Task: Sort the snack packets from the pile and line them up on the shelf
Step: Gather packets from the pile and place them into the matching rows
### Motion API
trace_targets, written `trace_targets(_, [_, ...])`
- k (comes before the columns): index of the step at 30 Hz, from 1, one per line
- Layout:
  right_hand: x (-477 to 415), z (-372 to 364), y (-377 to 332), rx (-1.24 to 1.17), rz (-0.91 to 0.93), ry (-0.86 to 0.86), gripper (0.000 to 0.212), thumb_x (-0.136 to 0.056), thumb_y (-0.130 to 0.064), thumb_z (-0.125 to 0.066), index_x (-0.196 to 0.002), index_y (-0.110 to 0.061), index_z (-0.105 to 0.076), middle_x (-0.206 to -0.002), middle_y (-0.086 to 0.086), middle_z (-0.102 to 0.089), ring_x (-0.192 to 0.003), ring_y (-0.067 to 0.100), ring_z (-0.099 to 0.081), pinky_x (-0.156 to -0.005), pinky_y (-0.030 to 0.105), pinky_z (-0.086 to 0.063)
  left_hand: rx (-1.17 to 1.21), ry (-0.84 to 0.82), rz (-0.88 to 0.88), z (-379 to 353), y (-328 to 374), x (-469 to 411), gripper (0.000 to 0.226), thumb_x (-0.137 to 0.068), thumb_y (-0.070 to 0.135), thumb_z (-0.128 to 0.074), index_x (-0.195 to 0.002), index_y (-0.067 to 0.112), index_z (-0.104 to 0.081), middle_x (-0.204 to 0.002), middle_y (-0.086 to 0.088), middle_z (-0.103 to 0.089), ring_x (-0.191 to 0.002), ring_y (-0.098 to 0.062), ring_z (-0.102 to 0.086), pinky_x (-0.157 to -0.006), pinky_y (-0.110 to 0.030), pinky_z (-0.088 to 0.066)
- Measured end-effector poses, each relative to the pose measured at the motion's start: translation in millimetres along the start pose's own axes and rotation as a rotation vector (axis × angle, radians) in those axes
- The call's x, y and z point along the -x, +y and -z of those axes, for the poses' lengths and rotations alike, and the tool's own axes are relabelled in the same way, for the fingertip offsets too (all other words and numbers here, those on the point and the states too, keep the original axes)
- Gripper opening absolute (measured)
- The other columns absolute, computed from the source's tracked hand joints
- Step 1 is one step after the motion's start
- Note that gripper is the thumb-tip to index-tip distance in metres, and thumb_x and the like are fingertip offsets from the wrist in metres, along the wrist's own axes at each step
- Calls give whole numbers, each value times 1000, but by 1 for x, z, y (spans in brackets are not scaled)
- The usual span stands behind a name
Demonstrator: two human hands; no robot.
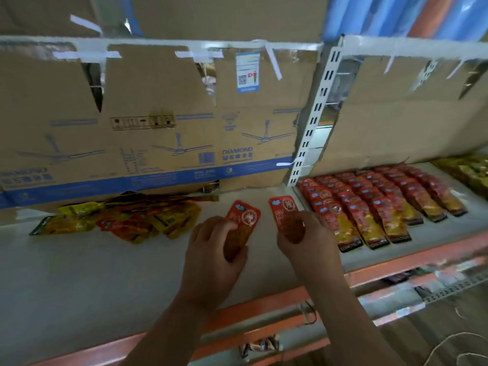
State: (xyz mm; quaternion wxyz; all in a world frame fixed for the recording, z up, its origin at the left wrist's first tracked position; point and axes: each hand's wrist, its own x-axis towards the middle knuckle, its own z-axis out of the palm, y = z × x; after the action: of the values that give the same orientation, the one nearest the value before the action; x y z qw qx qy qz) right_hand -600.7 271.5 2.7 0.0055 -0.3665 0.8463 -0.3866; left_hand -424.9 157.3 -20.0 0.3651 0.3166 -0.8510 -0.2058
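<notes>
My left hand (215, 249) grips a red snack packet (244, 216) over the white shelf (79, 273), near its middle. Just to the right, my right hand (306, 237) holds a second red packet (284, 207) of the same kind. A loose pile of yellow and red packets (132, 219) lies at the back left of the shelf. On the neighbouring shelf section to the right, several rows of red packets (383, 204) lie lined up and overlapping.
Flattened cardboard (158, 114) lines the back of the shelf. A white slotted upright (314, 114) divides the two sections. Yellow packets (467, 170) sit at the far right. The shelf's orange front edge (264, 302) runs below my wrists; a lower shelf holds a small packet (260, 346).
</notes>
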Motion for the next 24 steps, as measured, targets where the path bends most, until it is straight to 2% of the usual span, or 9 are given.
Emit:
trace_targets(5, [-2, 86, 53, -39, 44, 97, 25, -72, -28, -81, -86, -26, -61, -83, -12, -56, -78, 8, -55, -67, 34, -49, 61, -2, -113, -49, 86, -12, 50, -69, 23, -92, -111, 21, -64, -118, 6, -56, -106, -22, -54, -92, -26, -41])
trace_targets(9, [-2, 151, 107, -7, 29, 153, 23, -74, -36, -74, -79, -29, -52, -80, -11, -53, -76, 10, -54, -64, 34, -48, 106, -27, -172, -93, 147, -16, 45, -72, 23, -91, -107, 23, -64, -114, 9, -56, -103, -18, -52, -87, -24, -39])
trace_targets(13, [0, 203, 161, 9, -6, 221, 20, -71, -42, -66, -80, -29, -53, -79, -11, -54, -75, 7, -54, -63, 29, -41, 135, -51, -184, -138, 196, -16, 40, -73, 26, -90, -105, 20, -67, -113, 4, -60, -103, -20, -54, -91, -24, -39])
trace_targets(18, [5, 249, 215, 25, -81, 274, 19, -73, -38, -70, -82, -30, -56, -82, -13, -54, -79, 10, -55, -71, 39, -49, 174, -85, -231, -184, 248, -16, 40, -74, 27, -90, -106, 22, -66, -114, 4, -59, -105, -20, -55, -94, -30, -43])
trace_targets(22, [-1, 265, 246, 47, -148, 287, 19, -72, -46, -65, -84, -34, -55, -88, -16, -56, -85, 14, -57, -74, 43, -52, 208, -125, -248, -214, 272, -22, 40, -74, 25, -90, -108, 21, -69, -117, 4, -59, -107, -13, -49, -98, -12, -32])
trace_targets(24, [-9, 268, 256, 50, -153, 285, 19, -73, -46, -64, -85, -35, -55, -89, -17, -55, -86, 14, -56, -74, 42, -52, 206, -152, -259, -230, 276, -28, 38, -76, 28, -87, -109, 20, -69, -118, 4, -59, -108, -15, -51, -98, -21, -41])
